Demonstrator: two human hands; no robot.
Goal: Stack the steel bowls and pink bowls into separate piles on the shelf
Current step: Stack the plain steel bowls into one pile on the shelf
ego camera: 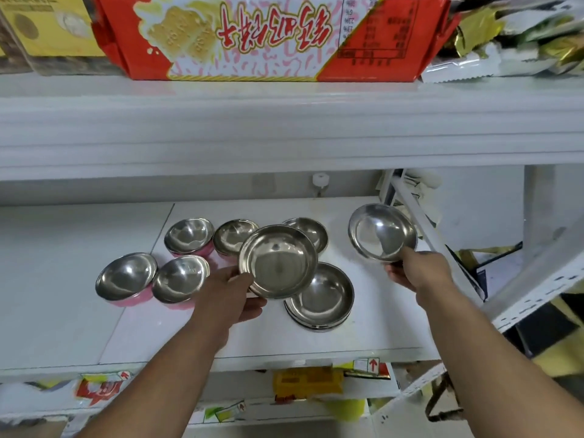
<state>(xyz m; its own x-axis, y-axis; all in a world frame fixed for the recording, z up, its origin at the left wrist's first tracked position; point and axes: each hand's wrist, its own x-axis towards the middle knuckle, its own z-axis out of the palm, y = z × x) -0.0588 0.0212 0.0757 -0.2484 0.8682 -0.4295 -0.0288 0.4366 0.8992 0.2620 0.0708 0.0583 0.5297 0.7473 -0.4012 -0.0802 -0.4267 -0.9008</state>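
Head view: I have a steel bowl in each hand over the shelf. Left hand, centre frame, is clamped on the rim of one steel bowl, thumb on the near-left edge, fingers underneath. It hangs just above and left of the steel pile, overlapping it in frame. Right hand, right of centre, pinches the near rim of the second steel bowl, which tilts open-side toward the camera, well apart from the pile.

Step, as I judge it: drop the left bowl onto the pile first. I want it level, centred over the pile's rim, then lowered until it nests; release thumb last. Right bowl needs levelling before it follows.

Pink bowls sit unstacked in the left-centre: two in front, two behind. One more bowl behind the left-hand bowl, mostly hidden, colour unclear.

Pose: both forearms reach up from the bottom edge, palms turned inward.
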